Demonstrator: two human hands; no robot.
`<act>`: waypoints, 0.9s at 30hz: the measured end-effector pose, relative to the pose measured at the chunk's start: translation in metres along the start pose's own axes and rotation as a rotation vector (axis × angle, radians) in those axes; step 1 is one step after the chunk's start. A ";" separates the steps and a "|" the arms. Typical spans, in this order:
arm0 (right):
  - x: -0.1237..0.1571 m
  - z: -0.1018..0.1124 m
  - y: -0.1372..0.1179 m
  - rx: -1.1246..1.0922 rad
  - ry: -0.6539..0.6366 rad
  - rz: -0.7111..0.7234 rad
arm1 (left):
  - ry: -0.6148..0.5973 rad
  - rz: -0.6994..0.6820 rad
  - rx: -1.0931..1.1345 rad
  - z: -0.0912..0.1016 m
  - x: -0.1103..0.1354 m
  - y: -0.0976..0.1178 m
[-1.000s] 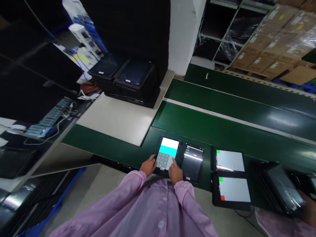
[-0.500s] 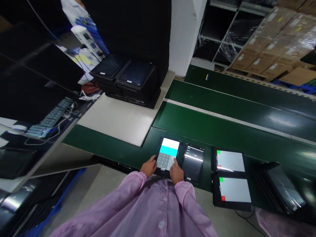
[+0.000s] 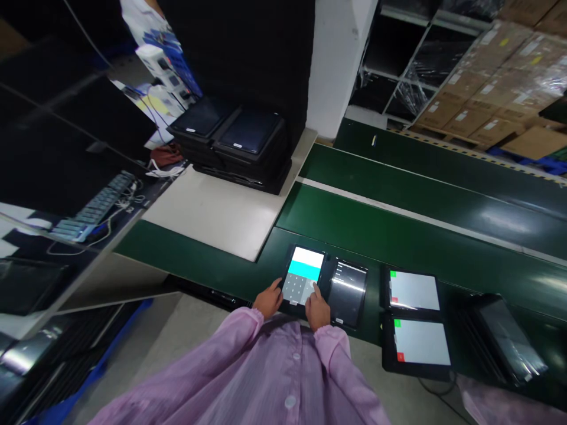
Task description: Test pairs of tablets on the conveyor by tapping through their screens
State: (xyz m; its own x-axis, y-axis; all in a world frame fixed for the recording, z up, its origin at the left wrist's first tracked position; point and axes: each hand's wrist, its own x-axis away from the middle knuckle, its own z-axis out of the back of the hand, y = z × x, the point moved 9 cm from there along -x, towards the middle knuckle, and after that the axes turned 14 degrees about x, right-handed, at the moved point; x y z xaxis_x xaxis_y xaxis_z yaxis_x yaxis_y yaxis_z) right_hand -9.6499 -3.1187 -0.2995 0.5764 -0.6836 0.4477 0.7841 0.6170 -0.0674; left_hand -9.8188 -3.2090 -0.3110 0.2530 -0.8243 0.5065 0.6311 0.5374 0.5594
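Note:
A tablet [image 3: 305, 270] with a calculator-like keypad, a teal band and a white top lies on the green bench in front of me. My left hand [image 3: 268, 299] grips its lower left edge, the index finger along the frame and the other fingers bent, partly hidden. My right hand [image 3: 318, 308] is at the lower right of this tablet, index finger stretched onto the screen and the remaining fingers curled; it holds nothing. Close on the right lies a second tablet [image 3: 348, 298] showing a dark screen with a short text list.
Two tablets with pale screens, an upper one [image 3: 414, 290] and a lower one [image 3: 422, 342], lie farther right. Beyond them is a tilted stack of dark tablets [image 3: 509, 336]. Stacked tablets [image 3: 250, 131] stand on a white board [image 3: 212, 206] at the left. Another person's pink sleeve [image 3: 496, 401] shows bottom right.
The whole view has shifted slightly. Both hands stay at the same tablet, the right index finger still on the keypad area, and the screen looks the same.

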 end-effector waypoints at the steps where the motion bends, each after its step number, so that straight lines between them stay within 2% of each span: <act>1: 0.000 0.002 0.000 -0.004 0.008 0.000 | -0.003 0.000 -0.004 0.000 0.000 0.000; 7: -0.004 0.005 -0.017 0.008 -0.016 0.057 | 0.003 0.002 0.001 0.001 0.003 0.000; 11: -0.009 0.005 -0.028 0.025 -0.032 0.074 | 0.029 -0.098 -0.001 0.004 0.001 0.015; 14: -0.011 0.006 -0.025 0.018 -0.021 0.050 | 0.001 -0.174 -0.049 0.000 -0.005 0.030; 17: -0.015 0.006 -0.013 0.037 -0.009 -0.007 | -0.037 -0.176 -0.096 -0.005 -0.012 0.035; 22: -0.031 0.009 -0.002 0.073 0.007 -0.070 | 0.035 -0.188 -0.053 -0.002 -0.010 0.025; 27: -0.041 0.010 -0.016 0.071 -0.018 0.001 | 0.101 -0.188 -0.068 -0.002 0.000 0.004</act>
State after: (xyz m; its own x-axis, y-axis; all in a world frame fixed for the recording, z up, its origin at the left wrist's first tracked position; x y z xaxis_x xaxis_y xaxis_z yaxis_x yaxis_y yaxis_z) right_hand -9.6887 -3.0969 -0.3074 0.5720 -0.6765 0.4638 0.7650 0.6440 -0.0043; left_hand -9.8144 -3.2073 -0.3097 0.1961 -0.9245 0.3269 0.7216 0.3618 0.5903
